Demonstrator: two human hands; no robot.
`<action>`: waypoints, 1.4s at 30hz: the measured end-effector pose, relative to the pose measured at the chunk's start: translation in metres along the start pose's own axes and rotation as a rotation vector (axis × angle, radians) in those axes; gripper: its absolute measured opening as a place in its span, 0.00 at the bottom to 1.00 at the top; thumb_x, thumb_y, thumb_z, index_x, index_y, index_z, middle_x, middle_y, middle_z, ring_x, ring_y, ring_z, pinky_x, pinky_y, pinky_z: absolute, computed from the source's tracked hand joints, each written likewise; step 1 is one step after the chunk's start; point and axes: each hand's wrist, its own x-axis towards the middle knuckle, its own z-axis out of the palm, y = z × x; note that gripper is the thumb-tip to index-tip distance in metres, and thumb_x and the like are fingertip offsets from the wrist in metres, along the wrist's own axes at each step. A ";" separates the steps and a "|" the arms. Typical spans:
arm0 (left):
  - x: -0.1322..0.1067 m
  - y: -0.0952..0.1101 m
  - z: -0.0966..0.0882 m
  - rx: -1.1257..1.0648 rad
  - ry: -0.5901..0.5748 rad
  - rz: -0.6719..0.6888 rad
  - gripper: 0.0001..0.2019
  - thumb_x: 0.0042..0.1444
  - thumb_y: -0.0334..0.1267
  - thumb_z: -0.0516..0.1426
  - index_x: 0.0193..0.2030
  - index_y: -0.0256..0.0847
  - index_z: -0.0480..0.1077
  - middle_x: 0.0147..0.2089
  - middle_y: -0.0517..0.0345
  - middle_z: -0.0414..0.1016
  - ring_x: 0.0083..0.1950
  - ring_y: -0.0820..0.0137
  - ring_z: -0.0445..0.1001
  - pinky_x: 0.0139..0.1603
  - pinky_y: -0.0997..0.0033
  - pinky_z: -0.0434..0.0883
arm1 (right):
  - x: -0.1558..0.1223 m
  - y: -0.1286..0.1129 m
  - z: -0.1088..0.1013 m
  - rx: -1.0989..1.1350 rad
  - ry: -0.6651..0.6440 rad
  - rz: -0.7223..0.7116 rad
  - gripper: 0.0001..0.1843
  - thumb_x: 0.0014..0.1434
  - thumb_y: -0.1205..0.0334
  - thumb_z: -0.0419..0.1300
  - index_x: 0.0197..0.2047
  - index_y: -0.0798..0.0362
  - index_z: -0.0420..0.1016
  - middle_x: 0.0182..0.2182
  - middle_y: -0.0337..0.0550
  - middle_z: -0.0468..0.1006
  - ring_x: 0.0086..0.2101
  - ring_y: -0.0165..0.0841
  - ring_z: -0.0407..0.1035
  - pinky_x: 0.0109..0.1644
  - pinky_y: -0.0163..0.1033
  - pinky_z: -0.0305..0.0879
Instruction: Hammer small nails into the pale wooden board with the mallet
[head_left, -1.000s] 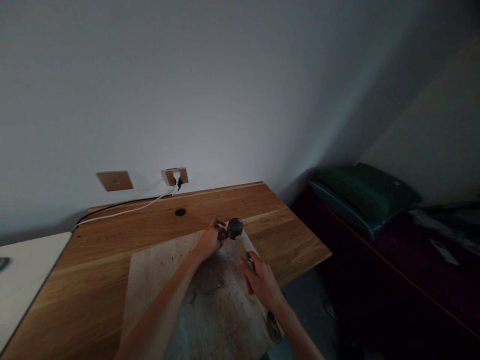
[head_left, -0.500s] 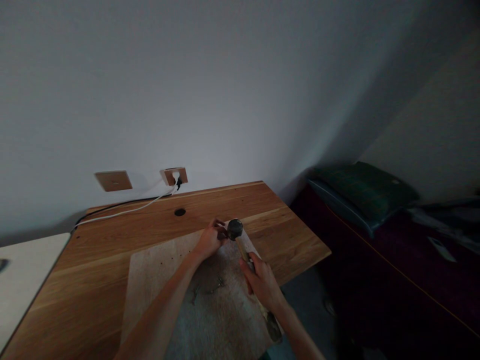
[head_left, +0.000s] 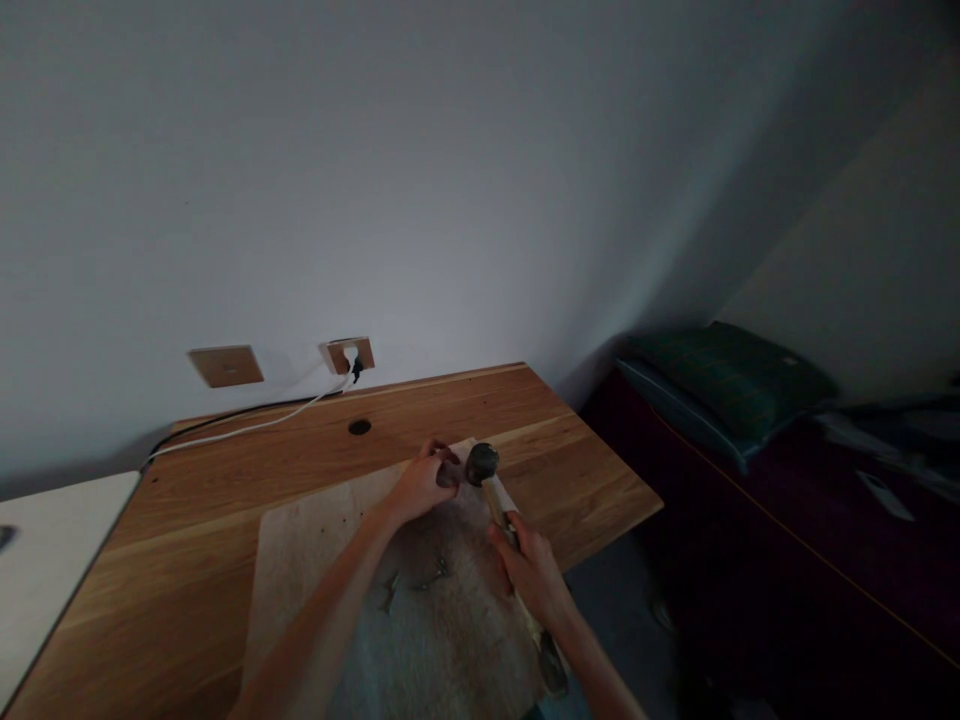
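My right hand (head_left: 531, 568) grips the pale wooden handle of a hammer (head_left: 482, 463), whose dark round head hangs just right of my left fingertips. My left hand (head_left: 421, 484) is pinched on something small and dark that I cannot make out, at the far edge of a light plywood board (head_left: 315, 550). The board lies on a wooden desk (head_left: 225, 490). A few small nails (head_left: 431, 578) lie loose on the board between my forearms.
A white cable (head_left: 255, 424) runs along the desk's back edge to a wall socket (head_left: 349, 354). A cable hole (head_left: 359, 427) sits behind the board. A white surface (head_left: 45, 540) adjoins the desk's left. A bed with a green cushion (head_left: 720, 385) stands to the right.
The hammer head has shifted slightly right and lifted a little from my left fingers. My right hand has slid a little nearer along the handle. My left hand stays pinched in place.
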 end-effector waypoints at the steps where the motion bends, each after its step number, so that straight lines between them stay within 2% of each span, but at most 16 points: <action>1: -0.001 0.002 -0.007 0.012 -0.021 0.011 0.16 0.48 0.34 0.64 0.46 0.39 0.75 0.51 0.50 0.71 0.47 0.63 0.77 0.51 0.66 0.73 | 0.000 0.005 0.001 -0.005 0.008 0.006 0.18 0.67 0.44 0.49 0.39 0.49 0.67 0.15 0.30 0.67 0.18 0.31 0.67 0.26 0.34 0.60; 4: -0.004 0.008 -0.030 0.089 -0.175 0.002 0.11 0.50 0.40 0.64 0.41 0.41 0.75 0.39 0.57 0.76 0.39 0.65 0.76 0.41 0.70 0.71 | 0.001 0.014 0.006 -0.008 0.012 0.025 0.19 0.67 0.42 0.48 0.42 0.49 0.67 0.17 0.31 0.69 0.18 0.32 0.68 0.26 0.35 0.60; 7: -0.010 0.013 -0.048 0.184 -0.340 -0.030 0.09 0.43 0.41 0.67 0.31 0.44 0.75 0.29 0.63 0.74 0.31 0.67 0.73 0.31 0.74 0.65 | 0.001 0.016 0.008 0.009 0.009 0.030 0.21 0.67 0.40 0.48 0.41 0.49 0.66 0.17 0.32 0.70 0.19 0.33 0.69 0.27 0.35 0.61; 9: -0.015 0.018 -0.056 0.258 -0.365 -0.048 0.09 0.37 0.39 0.69 0.25 0.44 0.74 0.25 0.63 0.72 0.28 0.68 0.71 0.28 0.74 0.63 | 0.001 0.015 0.009 0.028 0.013 0.035 0.21 0.66 0.39 0.49 0.39 0.49 0.65 0.17 0.31 0.69 0.19 0.33 0.69 0.26 0.35 0.61; 12: -0.018 0.029 -0.058 0.361 -0.416 -0.061 0.07 0.36 0.38 0.69 0.21 0.45 0.74 0.23 0.62 0.72 0.28 0.67 0.71 0.28 0.73 0.63 | 0.000 0.014 0.009 0.049 0.020 0.036 0.20 0.66 0.41 0.48 0.39 0.49 0.65 0.17 0.31 0.69 0.18 0.33 0.69 0.26 0.35 0.61; 16: -0.018 0.041 -0.050 0.472 -0.529 -0.053 0.05 0.38 0.34 0.67 0.23 0.46 0.76 0.29 0.61 0.77 0.32 0.64 0.74 0.32 0.71 0.66 | -0.001 0.011 0.008 0.011 0.039 0.022 0.20 0.67 0.44 0.49 0.43 0.52 0.68 0.15 0.32 0.69 0.19 0.35 0.72 0.30 0.37 0.63; 20: -0.017 0.039 -0.044 0.478 -0.504 -0.050 0.06 0.36 0.30 0.66 0.21 0.45 0.75 0.28 0.60 0.76 0.33 0.62 0.75 0.33 0.70 0.67 | -0.002 0.008 0.007 -0.007 0.056 0.038 0.21 0.67 0.45 0.50 0.47 0.53 0.70 0.14 0.32 0.70 0.22 0.36 0.73 0.34 0.38 0.63; 24: -0.014 0.030 -0.049 0.404 -0.481 -0.039 0.07 0.42 0.27 0.61 0.26 0.45 0.77 0.30 0.60 0.78 0.34 0.64 0.76 0.33 0.72 0.66 | -0.001 0.008 0.007 0.014 0.042 0.039 0.19 0.67 0.44 0.49 0.41 0.50 0.68 0.16 0.32 0.70 0.20 0.35 0.71 0.29 0.37 0.61; 27: -0.010 0.024 -0.056 0.370 -0.397 -0.066 0.08 0.47 0.27 0.58 0.30 0.44 0.77 0.32 0.59 0.80 0.33 0.66 0.76 0.33 0.73 0.65 | -0.001 0.009 0.007 0.019 0.046 0.022 0.18 0.67 0.44 0.49 0.37 0.49 0.66 0.17 0.32 0.70 0.20 0.34 0.70 0.29 0.37 0.61; 32: -0.004 0.015 -0.056 0.218 -0.258 -0.069 0.11 0.53 0.27 0.56 0.40 0.42 0.77 0.38 0.56 0.82 0.38 0.67 0.78 0.39 0.74 0.67 | -0.001 0.011 0.007 -0.026 0.093 -0.004 0.18 0.66 0.44 0.50 0.39 0.50 0.69 0.17 0.34 0.72 0.25 0.37 0.73 0.36 0.38 0.62; 35: -0.001 0.011 -0.050 0.142 -0.265 -0.062 0.11 0.55 0.28 0.56 0.42 0.41 0.77 0.42 0.55 0.82 0.42 0.66 0.79 0.44 0.74 0.68 | -0.002 0.009 0.007 -0.027 0.100 -0.008 0.18 0.66 0.44 0.50 0.39 0.50 0.68 0.18 0.34 0.71 0.25 0.36 0.73 0.35 0.37 0.61; 42: 0.000 -0.003 -0.039 0.139 -0.256 -0.059 0.07 0.55 0.31 0.58 0.39 0.41 0.76 0.38 0.55 0.80 0.41 0.66 0.77 0.41 0.73 0.68 | -0.002 0.010 0.008 -0.015 0.094 0.001 0.19 0.66 0.44 0.50 0.41 0.51 0.69 0.18 0.34 0.71 0.23 0.35 0.71 0.32 0.36 0.61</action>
